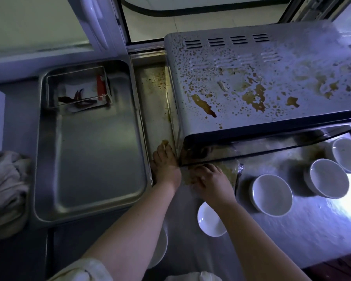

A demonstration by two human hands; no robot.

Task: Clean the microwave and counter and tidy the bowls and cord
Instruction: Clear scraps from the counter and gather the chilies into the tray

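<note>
The microwave (251, 78) is sitting at the back right of the steel counter (292, 230). Brown splashes are covering its pale top. More brown mess is lying on the thin strip of counter between the microwave and the sink (89, 138).

The left hand (166, 165) is lying on that strip, right by the front left corner of the microwave. Its fingers are stretching out nearly straight, and the tips are touching a small brown lump (165, 143).

The right hand (211, 179) is resting on a yellow-brown rag (229, 169), which is lying flat on the counter just in front of the microwave. The fingers are bending down onto the rag. I cannot tell if they are gripping it or only pushing on it.

Three white bowls (272, 194) are sitting in a slanting row on the counter to the right of the rag, close to each other. A small white dish (210, 220) is peeking out from under the right arm.

A small tray (77, 88) is sitting in the far end of the sink with some red things in it. A crumpled pale cloth (6, 189) is lying to the left of the sink
</note>
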